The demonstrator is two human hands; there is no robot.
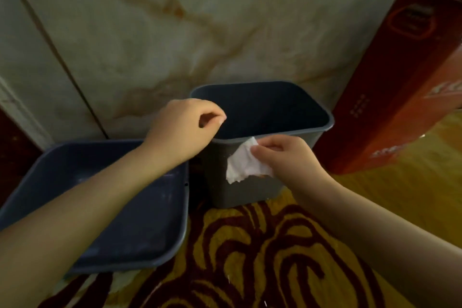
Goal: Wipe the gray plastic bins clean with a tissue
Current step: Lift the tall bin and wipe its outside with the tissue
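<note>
**Head cam: tissue on the front of the deep bin**

Head view looking down at two gray plastic bins sitting on a yellow and dark red patterned carpet [250, 252], up against a marble-looking wall [175, 32]. The deep bin [240, 190] is upright in the middle, the shallow bin [140, 227] is just left of it and nearer the camera, tilted a bit, with some pale smudges inside.

Right hand [287, 157] has a crumpled white tissue [243, 164] pinched between thumb and fingers, pressed flat on the outer front wall of the deep bin, right under the rim. Left hand [185, 127] is at the left rim of the same bin, fingers curled in with thumb and forefinger nearly closed. Can't really tell if it's gripping the rim or just sitting over it. The left forearm crosses over the shallow bin.

Tall red cardboard box [390, 82] leans on the right, close beside the deep bin.
</note>
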